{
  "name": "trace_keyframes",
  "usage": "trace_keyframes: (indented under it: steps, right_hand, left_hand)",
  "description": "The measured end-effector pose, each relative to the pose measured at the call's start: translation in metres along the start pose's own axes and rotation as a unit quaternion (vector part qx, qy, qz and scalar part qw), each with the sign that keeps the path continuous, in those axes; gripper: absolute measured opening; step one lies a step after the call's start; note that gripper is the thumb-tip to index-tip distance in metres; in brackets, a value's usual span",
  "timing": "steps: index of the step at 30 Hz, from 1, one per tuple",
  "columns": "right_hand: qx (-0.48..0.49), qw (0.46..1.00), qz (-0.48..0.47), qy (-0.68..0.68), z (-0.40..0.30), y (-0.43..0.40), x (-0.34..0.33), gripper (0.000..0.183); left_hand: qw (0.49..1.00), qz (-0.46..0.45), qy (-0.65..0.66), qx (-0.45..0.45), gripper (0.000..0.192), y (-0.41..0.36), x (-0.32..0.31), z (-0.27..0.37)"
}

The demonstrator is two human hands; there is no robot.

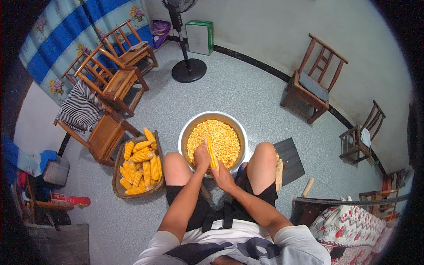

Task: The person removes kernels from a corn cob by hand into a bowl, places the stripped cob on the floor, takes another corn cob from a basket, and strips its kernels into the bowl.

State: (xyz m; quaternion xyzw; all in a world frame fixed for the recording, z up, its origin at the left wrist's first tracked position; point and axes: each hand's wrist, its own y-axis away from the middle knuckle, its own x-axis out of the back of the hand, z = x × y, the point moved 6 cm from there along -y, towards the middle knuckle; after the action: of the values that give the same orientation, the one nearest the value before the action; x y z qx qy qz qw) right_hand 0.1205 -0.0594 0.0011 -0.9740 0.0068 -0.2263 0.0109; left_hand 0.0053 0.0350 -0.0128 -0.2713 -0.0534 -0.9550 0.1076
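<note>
Over a round metal basin between my knees, I hold an ear of corn at a slant. My right hand grips its lower end. Along the ear's left side, my left hand is curled against it; the fingertips are hidden. Rows of yellow kernels still cover the side facing me, while the far tip looks pale. Loose corn kernels fill much of the basin below. To the left of my knee sits a basket heaped with several whole ears of corn.
Beyond my right knee, pale stripped cobs lie by a dark mat, and one cob is on the floor. Wooden chairs line the left; another chair stands right. A pedestal fan and green-white box are ahead.
</note>
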Motion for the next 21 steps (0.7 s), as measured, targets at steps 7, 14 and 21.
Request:
trace_keyframes:
  steps: [7, 14, 21]
  right_hand:
    - [-0.050, 0.999, -0.007, -0.016, 0.005, -0.001, -0.001, 0.035]
    - [-0.065, 0.996, 0.011, -0.056, 0.007, -0.005, 0.002, 0.035]
    - [-0.064, 0.997, -0.001, -0.044, 0.004, -0.004, 0.001, 0.033]
  left_hand:
    - [0.997, 0.014, 0.077, 0.028, 0.040, -0.001, -0.006, -0.015]
    - [0.985, -0.050, 0.156, 0.063, 0.046, 0.010, -0.021, -0.012]
    - [0.990, -0.044, 0.133, 0.014, 0.042, 0.013, -0.015, -0.004]
